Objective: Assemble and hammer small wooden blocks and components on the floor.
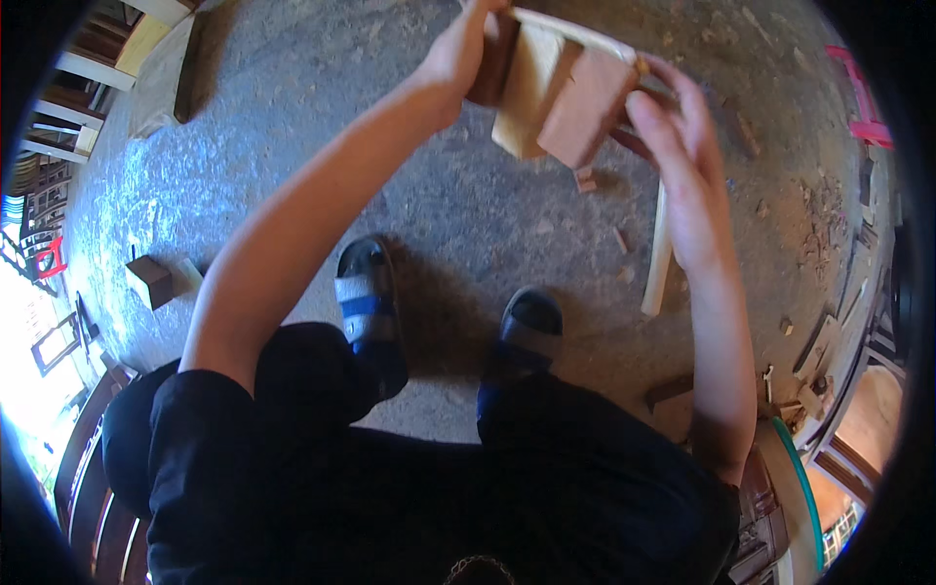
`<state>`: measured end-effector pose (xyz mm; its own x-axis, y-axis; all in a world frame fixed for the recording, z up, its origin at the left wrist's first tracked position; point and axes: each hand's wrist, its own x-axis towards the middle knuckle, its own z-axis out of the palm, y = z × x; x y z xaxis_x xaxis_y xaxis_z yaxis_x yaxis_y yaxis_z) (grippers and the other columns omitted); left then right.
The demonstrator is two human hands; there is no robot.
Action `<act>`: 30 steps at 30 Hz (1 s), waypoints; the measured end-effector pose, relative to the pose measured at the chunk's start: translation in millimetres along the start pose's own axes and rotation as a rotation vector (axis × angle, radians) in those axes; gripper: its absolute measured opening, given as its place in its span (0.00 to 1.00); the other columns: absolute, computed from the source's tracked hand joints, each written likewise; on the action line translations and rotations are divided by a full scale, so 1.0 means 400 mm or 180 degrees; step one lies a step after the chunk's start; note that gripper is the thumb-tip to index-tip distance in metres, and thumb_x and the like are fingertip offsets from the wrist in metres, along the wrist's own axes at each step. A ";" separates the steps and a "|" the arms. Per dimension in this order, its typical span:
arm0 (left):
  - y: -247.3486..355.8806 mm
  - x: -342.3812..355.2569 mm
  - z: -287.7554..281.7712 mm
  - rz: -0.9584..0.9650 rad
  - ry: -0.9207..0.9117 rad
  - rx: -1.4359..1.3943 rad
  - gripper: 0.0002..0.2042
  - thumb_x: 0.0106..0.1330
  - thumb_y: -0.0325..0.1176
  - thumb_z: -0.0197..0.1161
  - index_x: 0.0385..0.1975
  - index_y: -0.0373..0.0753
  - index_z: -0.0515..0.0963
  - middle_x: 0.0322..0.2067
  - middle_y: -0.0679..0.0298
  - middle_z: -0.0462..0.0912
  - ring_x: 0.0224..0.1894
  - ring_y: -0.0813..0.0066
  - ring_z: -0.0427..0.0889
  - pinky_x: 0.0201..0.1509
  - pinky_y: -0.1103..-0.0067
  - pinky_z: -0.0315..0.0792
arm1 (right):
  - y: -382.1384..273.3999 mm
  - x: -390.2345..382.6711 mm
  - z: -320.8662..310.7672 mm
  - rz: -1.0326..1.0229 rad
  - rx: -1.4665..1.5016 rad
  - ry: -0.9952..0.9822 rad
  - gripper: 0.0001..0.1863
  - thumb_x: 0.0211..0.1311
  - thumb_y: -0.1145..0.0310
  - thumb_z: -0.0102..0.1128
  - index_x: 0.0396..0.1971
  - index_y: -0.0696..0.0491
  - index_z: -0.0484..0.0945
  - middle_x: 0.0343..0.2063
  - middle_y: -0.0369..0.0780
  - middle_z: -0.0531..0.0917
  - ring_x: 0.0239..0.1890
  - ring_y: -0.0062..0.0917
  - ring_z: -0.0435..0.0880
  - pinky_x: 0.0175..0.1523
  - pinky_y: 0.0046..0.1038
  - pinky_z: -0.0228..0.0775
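Note:
Up in front of me, my two hands hold a row of wooden blocks between them. A reddish-brown block [587, 105] is on the right, a pale yellowish block [526, 88] in the middle and a dark brown block [495, 60] on the left. Along their far side runs a pale strip [575, 29]; whether it is joined to them I cannot tell. My left hand [458, 60] is closed at the dark end, its fingertips partly hidden. Around the right end curl the thumb and fingers of my right hand [682, 146].
On the concrete floor lie a pale wooden stick [659, 255] and a small wood chip [585, 179]. A dark wooden cube [149, 282] sits at left. My sandalled feet [366, 302] are below. Wood scraps [817, 390] and a green-rimmed object [801, 478] are at right, wooden furniture [107, 68] far left.

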<state>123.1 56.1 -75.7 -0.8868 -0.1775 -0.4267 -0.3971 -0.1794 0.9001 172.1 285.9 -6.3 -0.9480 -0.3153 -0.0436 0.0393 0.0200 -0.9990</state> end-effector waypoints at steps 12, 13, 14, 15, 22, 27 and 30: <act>-0.007 -0.018 0.001 -0.0604 -0.1053 0.0970 0.36 0.71 0.66 0.55 0.63 0.39 0.74 0.52 0.58 0.83 0.56 0.67 0.81 0.55 0.65 0.75 | 0.123 0.050 -0.099 0.1542 0.0062 0.0432 0.29 0.64 0.54 0.74 0.59 0.51 0.76 0.46 0.36 0.82 0.48 0.22 0.81 0.52 0.26 0.74; 0.030 -0.008 -0.009 -0.0277 -0.1205 0.1098 0.36 0.71 0.66 0.56 0.65 0.39 0.73 0.55 0.58 0.82 0.59 0.66 0.79 0.58 0.64 0.74 | 0.077 0.080 -0.102 0.1263 -0.0217 0.0360 0.28 0.64 0.55 0.74 0.59 0.51 0.77 0.47 0.36 0.82 0.49 0.23 0.81 0.54 0.26 0.73; 0.070 0.001 -0.022 0.0037 -0.1353 0.1231 0.37 0.70 0.66 0.57 0.66 0.40 0.72 0.57 0.58 0.80 0.62 0.66 0.77 0.61 0.63 0.73 | 0.033 0.111 -0.102 0.0992 -0.0486 0.0288 0.27 0.64 0.56 0.73 0.59 0.51 0.77 0.47 0.36 0.82 0.50 0.23 0.81 0.56 0.26 0.72; 0.136 0.002 -0.025 0.0341 -0.1277 0.1305 0.37 0.70 0.66 0.59 0.66 0.40 0.72 0.57 0.57 0.80 0.61 0.65 0.77 0.61 0.63 0.74 | -0.014 0.147 -0.105 0.0754 -0.0425 0.0203 0.28 0.64 0.55 0.73 0.60 0.51 0.77 0.48 0.36 0.82 0.52 0.24 0.81 0.58 0.27 0.72; 0.538 0.103 -0.097 0.1615 -0.0883 0.0936 0.25 0.77 0.56 0.55 0.54 0.38 0.79 0.41 0.62 0.85 0.40 0.72 0.84 0.49 0.71 0.76 | -0.338 0.487 -0.066 -0.0277 -0.0773 -0.0530 0.27 0.66 0.54 0.70 0.62 0.46 0.77 0.55 0.32 0.81 0.60 0.22 0.76 0.64 0.31 0.67; 0.599 0.214 -0.147 0.1618 -0.1049 0.1167 0.31 0.77 0.57 0.56 0.67 0.36 0.70 0.56 0.58 0.80 0.58 0.67 0.79 0.62 0.69 0.72 | -0.327 0.640 -0.044 -0.0501 -0.1428 -0.0306 0.28 0.66 0.57 0.70 0.63 0.48 0.75 0.57 0.35 0.80 0.62 0.25 0.75 0.66 0.36 0.66; 0.594 0.200 -0.147 0.1380 -0.1102 0.1591 0.35 0.77 0.59 0.55 0.72 0.36 0.66 0.66 0.55 0.73 0.68 0.64 0.72 0.69 0.68 0.68 | -0.266 0.655 -0.052 -0.0889 -0.1426 -0.0314 0.25 0.66 0.56 0.68 0.62 0.43 0.78 0.56 0.32 0.81 0.61 0.21 0.76 0.65 0.32 0.66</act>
<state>-28.3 -57.6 98.9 -0.9792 0.1975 -0.0463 0.0184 0.3135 0.9494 -86.9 220.9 88.7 -0.8680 -0.4539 0.2014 -0.3692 0.3186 -0.8730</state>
